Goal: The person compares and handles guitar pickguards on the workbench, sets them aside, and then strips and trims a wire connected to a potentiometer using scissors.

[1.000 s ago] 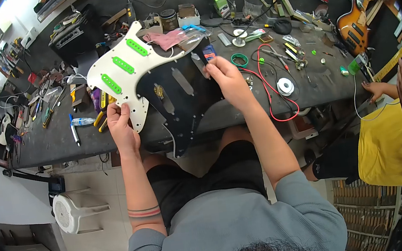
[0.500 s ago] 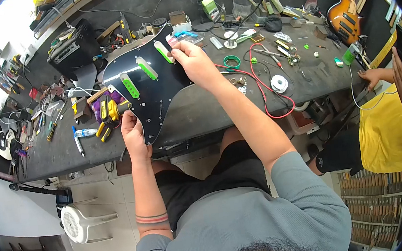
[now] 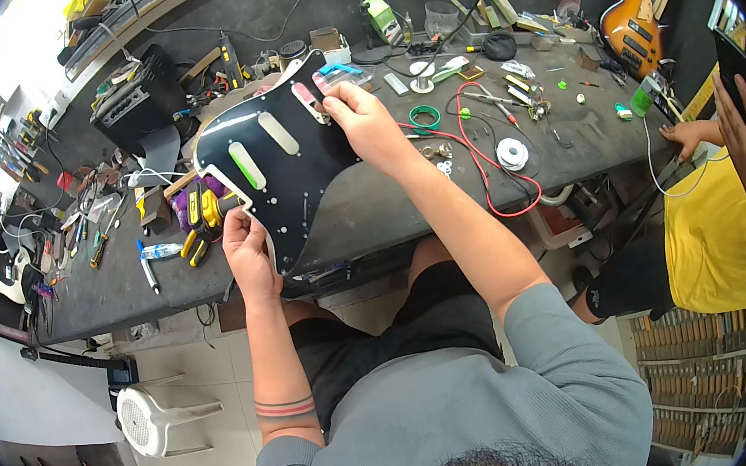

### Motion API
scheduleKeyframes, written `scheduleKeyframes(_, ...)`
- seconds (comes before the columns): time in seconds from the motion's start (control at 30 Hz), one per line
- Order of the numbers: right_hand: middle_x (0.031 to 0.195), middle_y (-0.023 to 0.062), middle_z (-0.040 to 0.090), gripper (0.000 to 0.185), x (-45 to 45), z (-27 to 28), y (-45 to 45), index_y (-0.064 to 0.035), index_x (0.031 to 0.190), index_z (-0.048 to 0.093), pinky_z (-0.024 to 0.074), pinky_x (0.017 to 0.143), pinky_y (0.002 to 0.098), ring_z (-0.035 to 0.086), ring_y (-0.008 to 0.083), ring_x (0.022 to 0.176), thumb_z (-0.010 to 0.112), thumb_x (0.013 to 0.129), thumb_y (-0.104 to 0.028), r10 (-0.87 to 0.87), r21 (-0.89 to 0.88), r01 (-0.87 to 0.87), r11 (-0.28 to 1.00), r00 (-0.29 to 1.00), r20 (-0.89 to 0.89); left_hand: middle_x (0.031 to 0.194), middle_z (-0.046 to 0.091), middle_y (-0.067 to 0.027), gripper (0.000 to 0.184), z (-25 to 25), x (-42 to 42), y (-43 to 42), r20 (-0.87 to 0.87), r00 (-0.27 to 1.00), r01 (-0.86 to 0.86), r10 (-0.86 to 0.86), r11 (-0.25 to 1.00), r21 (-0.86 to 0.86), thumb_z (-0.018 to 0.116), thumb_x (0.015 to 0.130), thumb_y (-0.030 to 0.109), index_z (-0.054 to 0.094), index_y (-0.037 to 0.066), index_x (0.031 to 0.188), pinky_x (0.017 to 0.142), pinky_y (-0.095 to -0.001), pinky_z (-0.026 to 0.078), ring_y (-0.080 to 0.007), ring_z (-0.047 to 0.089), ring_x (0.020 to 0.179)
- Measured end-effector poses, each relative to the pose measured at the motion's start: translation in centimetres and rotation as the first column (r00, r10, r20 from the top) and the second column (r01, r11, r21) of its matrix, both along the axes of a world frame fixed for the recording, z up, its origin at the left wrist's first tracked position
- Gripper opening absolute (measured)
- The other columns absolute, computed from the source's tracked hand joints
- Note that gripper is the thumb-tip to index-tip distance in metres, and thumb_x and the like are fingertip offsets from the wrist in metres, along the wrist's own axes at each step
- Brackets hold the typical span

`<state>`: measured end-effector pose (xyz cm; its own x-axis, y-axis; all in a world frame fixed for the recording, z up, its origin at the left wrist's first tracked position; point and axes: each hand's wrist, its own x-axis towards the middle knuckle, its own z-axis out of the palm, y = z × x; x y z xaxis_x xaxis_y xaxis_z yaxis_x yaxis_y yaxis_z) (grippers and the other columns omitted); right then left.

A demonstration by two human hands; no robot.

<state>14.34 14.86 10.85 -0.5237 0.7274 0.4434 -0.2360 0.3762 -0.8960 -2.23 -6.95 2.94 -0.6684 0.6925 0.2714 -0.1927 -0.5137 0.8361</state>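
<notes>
A black guitar pickguard [image 3: 298,182] with a pale edge and several small screw holes is held up at a tilt above the bench. My left hand [image 3: 250,256] pinches its lower left edge. At the upper right edge, my right hand [image 3: 365,123] has thumb and fingers closed on the pickguard beside the upper slot. Three long slots cross the plate. The left slot [image 3: 247,164] shows bright green along one side, the middle slot [image 3: 279,133] looks whitish, and pink shows in the upper one. What lies behind the plate is hidden.
Behind my left hand lies a yellow-and-black power drill [image 3: 202,217]. Right of the pickguard are red cables [image 3: 466,144], a solder spool [image 3: 512,154] and a green tape roll [image 3: 425,117]. A person in a yellow shirt [image 3: 714,235] stands at the right, a hand on the bench.
The pickguard has tilted slightly in my hands. Green that filled all three slots now shows only in the left one. Both hands keep their hold. The other person's raised hand now shows a dark phone.
</notes>
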Motion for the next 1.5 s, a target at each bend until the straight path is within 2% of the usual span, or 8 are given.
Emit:
scheduleKeyframes(0.2,0.11,0.0019,0.072,0.022,3.3,-3.5,-0.8,-0.0014,0.114,0.071,0.0486,0.097,0.0302,0.061,0.0105,0.104,0.06,0.117,-0.02,0.055,-0.065,-0.054,0.996,0.999,0.002,0.102,0.073,-0.0012,0.006,1.8,0.4,0.9,0.014,0.976,-0.216,0.215,0.973,0.085,0.07,0.113,0.001,0.067,0.004,0.108,0.086,-0.026,0.05,-0.0079,0.063,0.092)
scheduleKeyframes(0.3,0.111,0.0024,0.073,0.023,4.8,-5.7,-1.7,-0.0016,0.115,0.07,0.0487,0.099,0.0301,0.061,0.0104,0.106,0.06,0.118,-0.022,0.031,-0.126,-0.011,0.992,0.986,0.161,0.106,0.07,-0.0032,0.013,2.2,0.7,1.5,0.026,0.928,-0.372,0.372,0.918,0.137,0.068,0.115,0.003,0.06,0.005,0.106,0.087,-0.0283,0.052,-0.0095,0.063,0.093)
scheduleKeyframes(0.4,0.11,0.0095,0.076,0.028,5.2,-7.4,-2.3,0.002,0.116,0.068,0.0519,0.098,0.0358,0.066,0.0172,0.105,0.057,0.118,-0.024,-0.01,-0.126,0.036,0.991,0.98,0.198,0.109,0.067,-0.0051,0.012,1.6,0.0,1.6,0.053,0.899,-0.438,0.436,0.885,0.16,0.067,0.115,0.002,0.056,0.005,0.111,0.089,-0.0313,0.056,-0.0116,0.066,0.097)
scheduleKeyframes(0.67,0.118,0.0228,0.076,0.032,5.5,-9.3,-2.1,0.0048,0.121,0.067,0.0532,0.105,0.0445,0.073,0.0356,0.114,0.051,0.12,-0.023,-0.124,-0.094,0.167,0.981,0.927,0.353,0.109,0.069,-0.0042,0.01,1.6,-0.8,1.5,0.073,0.881,-0.473,0.468,0.864,0.17,0.067,0.117,0.006,0.058,0.006,0.111,0.089,-0.0335,0.063,-0.0142,0.072,0.101)
scheduleKeyframes(0.77,0.12,0.0278,0.076,0.033,5.6,-9.0,-2.4,0.0057,0.121,0.066,0.0529,0.107,0.0485,0.072,0.043,0.12,0.05,0.12,-0.023,-0.202,-0.03,0.229,0.973,0.907,0.369,0.108,0.068,-0.0046,0.011,1.8,-0.4,1.2,0.077,0.878,-0.479,0.472,0.863,0.16,0.066,0.117,0.005,0.057,0.005,0.111,0.09,-0.0338,0.062,-0.0138,0.07,0.1)
scheduleKeyframes(0.97,0.12,0.0344,0.074,0.032,5.5,-9.0,-2.4,0.0066,0.118,0.062,0.0537,0.105,0.0558,0.071,0.0522,0.119,0.048,0.121,-0.022,-0.291,0.097,0.277,0.956,0.848,0.442,0.108,0.07,-0.0052,0.011,2.3,-0.3,1.1,0.06,0.884,-0.466,0.463,0.868,0.172,0.066,0.117,0.005,0.058,0.005,0.11,0.088,-0.0343,0.063,-0.0143,0.072,0.099)
scheduleKeyframes(1.27,0.122,0.0371,0.075,0.029,4.2,-9.5,-0.3,0.0053,0.131,0.058,0.0538,0.106,0.0579,0.072,0.0537,0.121,0.051,0.119,-0.02,-0.389,0.173,0.349,0.921,0.808,0.442,0.111,0.071,-0.0055,0.007,1.8,-0.6,0.7,0.057,0.911,-0.412,0.409,0.889,0.2,0.066,0.117,0.005,0.06,0.005,0.112,0.092,-0.0351,0.064,-0.0156,0.074,0.104)
scheduleKeyframes(1.5,0.12,0.0347,0.076,0.025,2.3,-9.3,2.5,0.004,0.131,0.057,0.0559,0.102,0.058,0.073,0.053,0.118,0.057,0.115,-0.015,-0.488,0.259,0.415,0.872,0.782,0.389,0.113,0.072,-0.0064,0.008,2.8,0.2,0.5,0.054,0.92,-0.39,0.387,0.901,0.19,0.066,0.116,0.004,0.059,0.005,0.112,0.093,-0.036,0.065,-0.0158,0.074,0.104)
